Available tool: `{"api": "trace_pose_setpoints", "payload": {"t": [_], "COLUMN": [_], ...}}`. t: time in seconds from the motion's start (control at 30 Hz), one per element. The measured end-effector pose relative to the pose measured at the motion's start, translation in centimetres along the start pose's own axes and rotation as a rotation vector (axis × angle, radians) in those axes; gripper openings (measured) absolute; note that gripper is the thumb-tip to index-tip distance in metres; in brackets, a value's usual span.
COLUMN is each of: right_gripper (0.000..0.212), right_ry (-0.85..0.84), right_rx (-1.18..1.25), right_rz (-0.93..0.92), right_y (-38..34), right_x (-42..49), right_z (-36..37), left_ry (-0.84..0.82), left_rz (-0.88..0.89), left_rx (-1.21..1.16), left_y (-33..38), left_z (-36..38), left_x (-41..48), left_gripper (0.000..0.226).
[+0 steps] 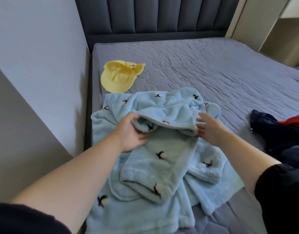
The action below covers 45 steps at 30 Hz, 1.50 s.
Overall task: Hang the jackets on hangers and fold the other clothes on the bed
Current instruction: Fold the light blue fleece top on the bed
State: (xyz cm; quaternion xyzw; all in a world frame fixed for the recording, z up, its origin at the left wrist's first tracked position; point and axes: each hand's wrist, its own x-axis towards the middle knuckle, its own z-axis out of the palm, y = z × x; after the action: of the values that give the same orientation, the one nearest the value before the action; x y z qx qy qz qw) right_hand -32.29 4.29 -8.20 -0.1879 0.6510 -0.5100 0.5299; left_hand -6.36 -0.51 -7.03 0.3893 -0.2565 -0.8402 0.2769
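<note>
A grey quilted bed (212, 68) fills most of my head-camera feed, running from 6 o'clock up to a dark blue padded headboard (155, 16) at 12 o'clock. A pale wall (35, 65) closes off the 9 o'clock side and light-coloured shelving (272, 31) stands at 2 o'clock. Spread over the near part of the mattress, from the centre down to 6 o'clock, lies a light blue fleece hooded garment (170, 149), rumpled and dotted with small dark-and-white motifs, one sleeve folded across its front. A dark navy garment with a red patch (283, 137) is heaped at 3 o'clock, apart from the fleece and partly cut off by the frame edge. A yellow cap (118, 78) rests upside down at 10 o'clock, near the mattress edge and just beside the fleece's far corner; I cannot tell whether they touch. At the centre I see the garment's hood (170, 114), its pale trimmed rim facing the wearer. The left hand (130, 132), reaching in from 8 o'clock, clasps the hood's left rim between curled fingers above and thumb below. The right hand (211, 129), coming in from 4 o'clock, is relaxed, with fingers straight and their tips touching the hood's right edge without gripping it.
</note>
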Motion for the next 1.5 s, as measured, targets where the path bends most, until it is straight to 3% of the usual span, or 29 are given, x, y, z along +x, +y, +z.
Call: {"api": "trace_pose_setpoints", "payload": {"t": [0.07, 0.13, 0.2, 0.27, 0.33, 0.43, 0.53, 0.6, 0.67, 0.73, 0.77, 0.83, 0.93, 1.0, 1.07, 1.13, 1.27, 1.33, 1.4, 1.5], "right_gripper": [0.04, 0.039, 0.029, 0.017, 0.012, 0.021, 0.031, 0.036, 0.035, 0.031, 0.032, 0.037, 0.044, 0.055, 0.063, 0.067, 0.079, 0.088, 0.092, 0.086], "right_ry": [-0.133, -0.164, -0.151, -0.154, -0.104, 0.141, 0.26, 0.248, 0.203, 0.312, 0.399, 0.456, 0.27, 0.051, -0.166, -0.269, -0.266, -0.321, -0.393, -0.474], "right_rx": [-0.078, -0.083, -0.015, 0.202, 0.274, -0.24, -0.561, -0.583, -0.482, -0.766, -0.952, -1.028, -1.022, -1.191, -1.314, -1.306, -1.223, -1.229, -1.342, -1.476], "right_rz": [0.046, 0.077, 0.047, -0.015, 0.0, 0.071, -0.02, -0.042, 0.04, -0.074, -0.228, -0.607, -0.92, -0.92, -0.736, -0.591, -0.623, -0.622, -0.602, -0.546], "right_y": [0.1, 0.3, 0.2, 0.2, 0.6, 2.7, 3.2, 2.5, 1.8, 1.3, 1.2, 1.0, 1.1, 2.3, 4.5, 6.8, 7.5, 7.0, 6.7, 6.0], "right_x": [-0.1, -0.1, 0.1, 0.6, 0.6, 0.9, 1.1, 1.1, 0.8, 0.5, 0.5, 0.0, -0.8, -0.6, -0.2, 0.5, 1.0, 0.5, -0.2, -0.9], "right_z": [1.0, 2.1, 2.4, 1.3, -0.2, -1.8, -1.2, -0.7, -0.8, -1.1, -1.1, 0.6, 5.8, 8.8, 10.5, 10.9, 10.5, 10.3, 10.0, 9.7], "left_ry": [0.093, 0.152, 0.215, 0.327, 0.378, 0.443, 0.375, 0.328, 0.375, 0.523, 0.558, 0.639, 0.954, 0.968, 0.858, 0.767, 0.744, 0.775, 0.828, 1.005], "left_rz": [-0.053, -0.095, -0.088, 0.05, 0.251, 0.247, 0.016, -0.072, 0.08, 0.454, 0.629, 0.794, 0.687, 0.516, 0.412, 0.387, 0.42, 0.319, 0.227, 0.289], "left_rx": [-0.053, -0.093, -0.151, -0.207, -0.138, 0.306, 0.297, 0.345, 0.762, 1.455, 1.601, 1.453, 0.8, 0.496, 0.341, 0.33, 0.496, 0.516, 0.679, 0.958], "left_y": [0.2, 0.1, -0.2, -0.7, -1.6, -4.5, -4.9, -3.9, -3.1, -2.8, -2.8, -2.5, -1.1, -0.3, 0.5, 1.3, 2.8, 3.3, 4.3, 6.3], "left_z": [0.6, 1.3, 1.6, 1.4, 0.4, -1.5, -1.9, -1.6, -2.0, -2.9, -3.0, -2.7, -3.1, -3.7, -4.7, -5.6, -5.9, -5.9, -6.1, -7.3], "left_x": [0.7, 1.2, 1.5, 1.6, 1.5, 0.5, -0.2, -0.6, -1.1, -1.2, -1.2, -0.7, 1.1, 2.0, 2.7, 3.2, 4.0, 4.6, 5.0, 5.1], "left_gripper": [0.071, 0.085, 0.069, 0.036, 0.034, 0.034, 0.021, 0.022, 0.027, 0.038, 0.04, 0.035, 0.018, 0.019, 0.027, 0.03, 0.038, 0.05, 0.048, 0.037]}}
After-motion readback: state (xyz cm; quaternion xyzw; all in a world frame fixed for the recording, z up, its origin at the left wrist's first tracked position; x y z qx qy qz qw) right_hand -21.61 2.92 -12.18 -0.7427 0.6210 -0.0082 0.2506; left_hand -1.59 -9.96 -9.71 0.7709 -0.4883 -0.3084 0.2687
